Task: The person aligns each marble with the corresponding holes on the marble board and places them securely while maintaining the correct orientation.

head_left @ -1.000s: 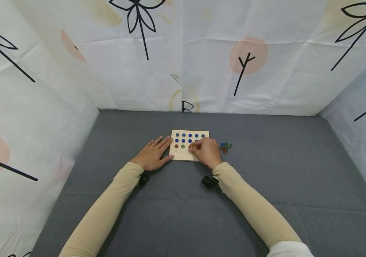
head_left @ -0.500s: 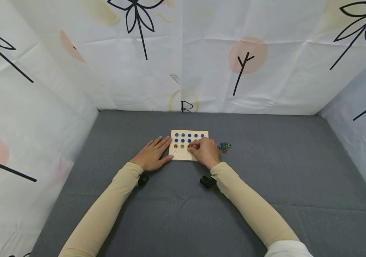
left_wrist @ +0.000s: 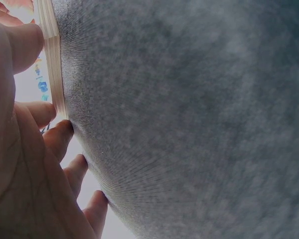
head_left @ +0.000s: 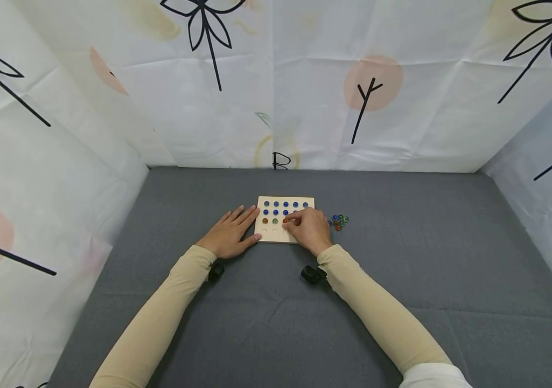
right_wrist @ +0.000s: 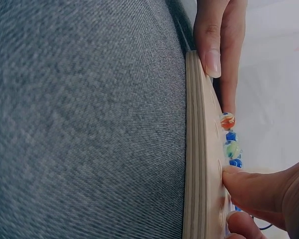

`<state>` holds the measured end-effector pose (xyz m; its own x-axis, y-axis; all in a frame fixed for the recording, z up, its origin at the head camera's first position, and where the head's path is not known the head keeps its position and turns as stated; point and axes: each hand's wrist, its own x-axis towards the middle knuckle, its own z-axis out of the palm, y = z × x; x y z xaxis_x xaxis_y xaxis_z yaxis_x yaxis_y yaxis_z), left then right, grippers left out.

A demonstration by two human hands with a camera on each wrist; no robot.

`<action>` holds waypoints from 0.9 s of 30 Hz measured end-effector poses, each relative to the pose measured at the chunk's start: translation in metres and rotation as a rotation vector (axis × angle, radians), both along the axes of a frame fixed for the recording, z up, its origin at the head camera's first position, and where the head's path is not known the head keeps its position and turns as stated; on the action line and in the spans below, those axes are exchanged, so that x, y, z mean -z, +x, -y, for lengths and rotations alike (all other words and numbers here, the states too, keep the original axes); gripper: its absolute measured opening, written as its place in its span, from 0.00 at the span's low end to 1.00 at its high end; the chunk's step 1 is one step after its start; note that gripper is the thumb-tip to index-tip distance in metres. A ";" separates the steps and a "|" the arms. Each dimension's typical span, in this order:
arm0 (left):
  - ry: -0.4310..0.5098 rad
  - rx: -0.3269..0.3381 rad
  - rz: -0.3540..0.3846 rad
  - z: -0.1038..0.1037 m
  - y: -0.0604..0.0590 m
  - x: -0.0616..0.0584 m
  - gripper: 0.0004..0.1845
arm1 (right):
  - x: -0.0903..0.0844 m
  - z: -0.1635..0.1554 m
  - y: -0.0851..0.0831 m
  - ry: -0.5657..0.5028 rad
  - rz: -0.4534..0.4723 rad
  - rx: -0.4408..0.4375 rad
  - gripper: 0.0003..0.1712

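Note:
A pale wooden board (head_left: 270, 237) with rows of shallow hollows lies on the table. Blue marbles (head_left: 276, 203) sit in its two far rows; the third row starts with an orange marble (head_left: 265, 221) and a green marble (head_left: 275, 221). My left hand (head_left: 229, 235) lies with fingers spread, thumb and fingertips touching the board's left edge. Over the board, my right hand (head_left: 311, 230) pinches another orange marble (head_left: 285, 220) at the third row's third hollow. In the right wrist view its thumb (right_wrist: 251, 186) is right at the board's surface, and the fingers hide that marble.
Several loose marbles (head_left: 339, 222), blue, green and orange, lie in a cluster on the grey cloth (head_left: 402, 242) just right of the board. White patterned fabric (head_left: 305, 108) stands behind and at both sides of the table.
Hardly anything differs: the right hand has shifted very slightly left with the view and keeps its fingers at the same hollow. The left hand stays in place on the board's edge.

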<state>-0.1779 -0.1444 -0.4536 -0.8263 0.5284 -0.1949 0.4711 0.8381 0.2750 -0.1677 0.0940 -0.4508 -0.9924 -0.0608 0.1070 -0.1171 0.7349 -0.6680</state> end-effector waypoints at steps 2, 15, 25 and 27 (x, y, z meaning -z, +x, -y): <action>0.002 -0.001 0.002 0.000 0.000 0.000 0.40 | 0.000 0.000 0.000 0.001 0.000 -0.002 0.08; 0.000 0.001 0.002 -0.001 0.001 -0.001 0.40 | 0.000 -0.003 0.002 -0.013 0.004 -0.007 0.08; 0.006 0.000 0.007 -0.001 0.001 -0.002 0.40 | -0.004 -0.005 0.008 -0.034 -0.010 -0.004 0.13; 0.006 0.001 0.007 0.000 0.001 -0.001 0.40 | -0.004 -0.006 0.010 -0.039 -0.025 -0.004 0.13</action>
